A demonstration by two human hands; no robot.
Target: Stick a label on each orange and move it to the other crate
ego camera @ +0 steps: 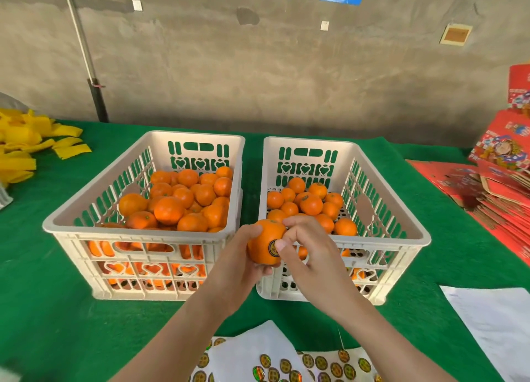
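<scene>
My left hand (239,259) grips an orange (262,245) between the two white crates, just in front of their near rims. My right hand (307,251) is curled against the orange's right side, its thumb pressing a round dark-and-gold label (272,247) onto the peel. The left crate (71,226) is heaped with many oranges. In the right crate (413,235) several oranges lie in a single layer. A sheet of round gold labels (321,366) lies on the table below my arms.
Green cloth (43,310) covers the table. Yellow foam sleeves (25,146) pile at the far left. Red printed cartons (499,181) stack at the right. White paper sheets (493,321) lie at the near right. A grey wall stands behind.
</scene>
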